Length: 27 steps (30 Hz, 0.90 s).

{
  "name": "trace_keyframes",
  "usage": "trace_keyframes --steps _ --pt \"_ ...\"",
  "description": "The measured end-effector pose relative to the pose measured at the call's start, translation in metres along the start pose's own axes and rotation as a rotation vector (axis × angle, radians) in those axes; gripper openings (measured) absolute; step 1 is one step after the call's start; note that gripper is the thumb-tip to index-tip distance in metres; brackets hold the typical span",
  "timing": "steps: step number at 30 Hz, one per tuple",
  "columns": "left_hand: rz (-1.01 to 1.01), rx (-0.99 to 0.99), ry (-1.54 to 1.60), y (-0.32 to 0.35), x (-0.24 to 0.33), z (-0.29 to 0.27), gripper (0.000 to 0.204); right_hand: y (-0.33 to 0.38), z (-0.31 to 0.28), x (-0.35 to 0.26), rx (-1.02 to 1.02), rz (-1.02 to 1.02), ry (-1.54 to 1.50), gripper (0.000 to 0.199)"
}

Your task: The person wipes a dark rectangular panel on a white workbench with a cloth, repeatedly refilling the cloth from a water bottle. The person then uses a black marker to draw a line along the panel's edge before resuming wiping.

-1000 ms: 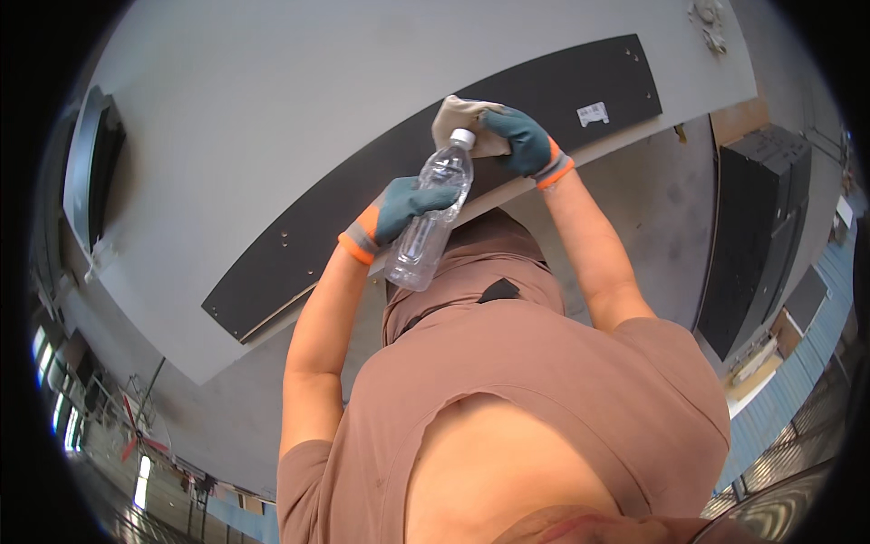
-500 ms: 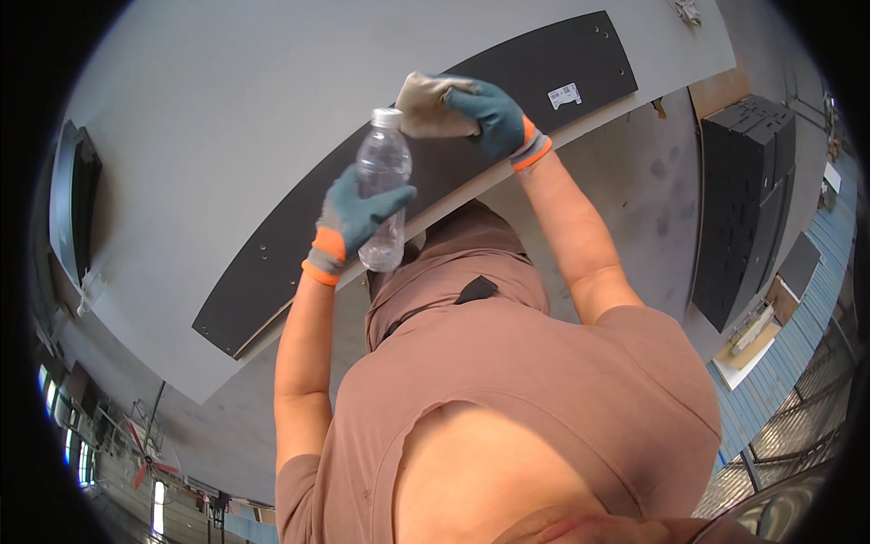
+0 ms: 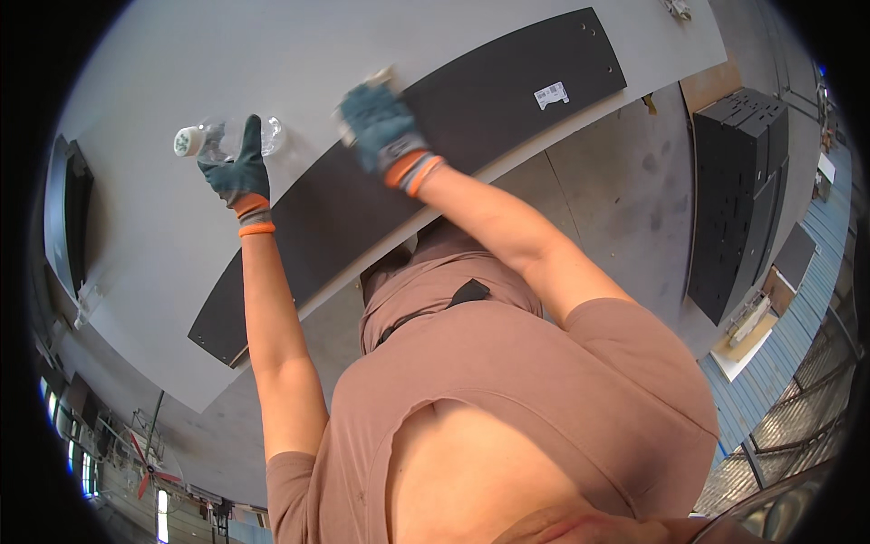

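Note:
A clear plastic bottle (image 3: 217,138) with a white cap is tipped on its side over the far left of the table, cap toward the left. My gloved left hand (image 3: 237,177) is closed round its middle, the thumb lying across it. Under my gloved right hand (image 3: 381,127) is a pale cloth (image 3: 382,76), its edges showing past the fingers. That hand is at the far edge of a long dark curved panel (image 3: 489,100), which bears a white label and small holes near its ends. The palm side of the right hand is hidden.
The panel lies along the near edge of a large light grey table (image 3: 154,299). A dark curved piece (image 3: 77,204) sits at the table's left side. To the right stands a stack of dark boards (image 3: 739,199). A red-bladed fan (image 3: 148,467) is at lower left.
My left hand has moved out to the left with the bottle, which has turned from upright to sideways. My right hand has carried the cloth left, and its back now faces up.

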<state>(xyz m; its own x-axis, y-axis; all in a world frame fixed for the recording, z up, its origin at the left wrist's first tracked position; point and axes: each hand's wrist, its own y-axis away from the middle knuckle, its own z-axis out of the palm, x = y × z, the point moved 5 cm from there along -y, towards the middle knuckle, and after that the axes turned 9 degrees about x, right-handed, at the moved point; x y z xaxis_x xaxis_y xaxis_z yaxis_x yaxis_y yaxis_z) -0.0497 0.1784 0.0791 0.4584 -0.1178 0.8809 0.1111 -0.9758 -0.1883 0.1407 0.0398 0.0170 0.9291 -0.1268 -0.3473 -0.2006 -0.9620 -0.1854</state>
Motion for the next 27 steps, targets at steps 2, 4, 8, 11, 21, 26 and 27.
trace_keyframes --steps 2,4,8,11,21,26,27 --pt "-0.047 0.013 0.073 -0.001 0.004 0.004 0.066 0.005 0.005 -0.02 0.012 -0.178 -0.078 0.052" --pt "-0.054 0.075 0.151 0.006 -0.003 0.0 0.065 0.015 -0.007 -0.02 0.057 -0.3 -0.101 0.053" --pt "-0.025 0.063 0.088 0.018 -0.005 -0.001 0.065 0.006 -0.07 0.083 0.249 -0.32 -0.028 0.033" --pt "0.107 0.04 -0.016 0.019 -0.02 -0.007 0.064 0.024 -0.087 0.162 0.346 -0.089 0.165 0.042" --pt "0.093 0.129 -0.378 0.077 -0.049 -0.057 0.089 0.038 0.008 -0.066 0.042 -0.474 -0.082 0.052" --pt "0.072 0.247 -0.75 0.15 -0.111 -0.181 0.077 0.048 -0.046 0.043 0.029 -0.487 -0.181 0.059" --pt "-0.03 0.294 -0.826 0.167 -0.13 -0.217 0.075 0.049 -0.062 0.067 0.041 -0.506 -0.105 0.057"
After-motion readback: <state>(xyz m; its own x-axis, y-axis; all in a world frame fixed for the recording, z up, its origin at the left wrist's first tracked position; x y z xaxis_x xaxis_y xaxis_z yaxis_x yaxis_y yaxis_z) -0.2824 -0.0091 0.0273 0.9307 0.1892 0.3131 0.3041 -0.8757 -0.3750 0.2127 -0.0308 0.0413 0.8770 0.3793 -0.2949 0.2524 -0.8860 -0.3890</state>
